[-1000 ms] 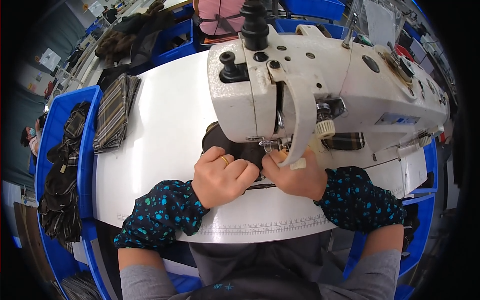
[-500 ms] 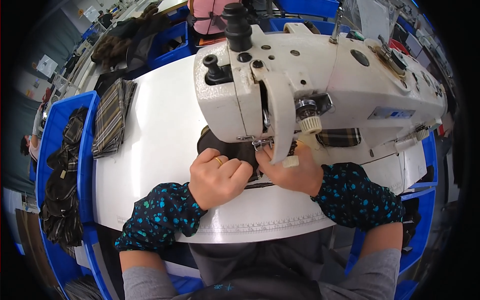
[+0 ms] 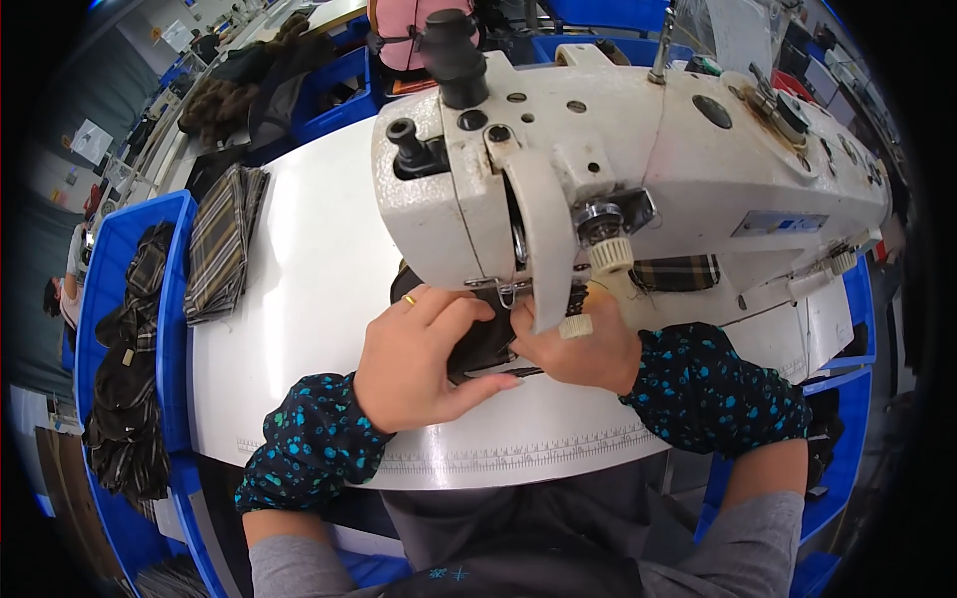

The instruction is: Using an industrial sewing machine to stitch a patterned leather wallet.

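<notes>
A dark fabric piece [image 3: 484, 345] with a curved edge lies under the needle end of the white sewing machine [image 3: 439, 224]. My left hand [image 3: 411, 357], a ring on one finger, rests on the piece's left side with its thumb stretched away from the bent fingers. Close by the presser foot [image 3: 510, 291], my right hand [image 3: 586, 344] has its thumb and fingers pinched at the fabric's right edge. The machine's lever and a pale knob partly hide those fingertips. Patterned dark sleeve covers wrap both forearms.
A plaid panel [image 3: 678, 272] lies beneath the machine arm. Folded plaid cloth [image 3: 224, 244] is stacked at the table's left, beside a blue bin [image 3: 176, 329] of dark pieces. Another blue bin [image 3: 842, 448] stands at right. A ruler strip [image 3: 518, 456] follows the near edge.
My left hand has uncurled from a closed grip, its thumb now spread out, and shifted slightly left. My right hand stays nearly in place. The view has shifted slightly.
</notes>
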A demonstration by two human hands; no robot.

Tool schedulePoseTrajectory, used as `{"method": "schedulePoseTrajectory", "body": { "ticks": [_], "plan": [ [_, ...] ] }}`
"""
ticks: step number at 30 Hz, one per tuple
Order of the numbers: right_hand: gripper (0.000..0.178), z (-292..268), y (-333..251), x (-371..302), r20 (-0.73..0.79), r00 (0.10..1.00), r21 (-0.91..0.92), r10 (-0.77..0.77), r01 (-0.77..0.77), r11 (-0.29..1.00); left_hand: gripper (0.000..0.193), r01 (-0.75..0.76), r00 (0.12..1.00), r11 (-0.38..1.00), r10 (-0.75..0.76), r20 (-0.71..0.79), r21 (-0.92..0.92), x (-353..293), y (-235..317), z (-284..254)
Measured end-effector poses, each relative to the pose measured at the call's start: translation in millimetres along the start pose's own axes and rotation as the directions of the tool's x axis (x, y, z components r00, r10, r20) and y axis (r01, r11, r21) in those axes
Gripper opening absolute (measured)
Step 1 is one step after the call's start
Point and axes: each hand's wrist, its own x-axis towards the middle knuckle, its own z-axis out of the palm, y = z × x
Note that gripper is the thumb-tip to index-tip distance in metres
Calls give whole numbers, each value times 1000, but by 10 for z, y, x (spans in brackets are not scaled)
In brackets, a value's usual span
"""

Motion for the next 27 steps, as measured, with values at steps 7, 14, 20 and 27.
{"method": "schedulePoseTrajectory", "body": {
  "ticks": [7, 14, 20, 27],
  "plan": [
    [17, -2, -72, 13, 18, 999, -88, -35, 36, 995, 31, 145, 986, 948, -116, 116, -284, -37, -109, 84],
    [13, -185, -120, 48, 193, 981, 64, -6, -7, 998, 22, 158, 984, 946, -127, 126, -281, -55, -248, 166],
    [5, -313, -346, -7, 203, 970, 190, 137, -176, 966, 22, 118, 974, 957, -59, 221, -265, 20, -259, 120],
    [7, -421, -406, 4, 320, 941, 120, 113, -159, 980, 25, -29, 992, 998, 35, 121, -55, -36, -151, 198]
  ]
}}
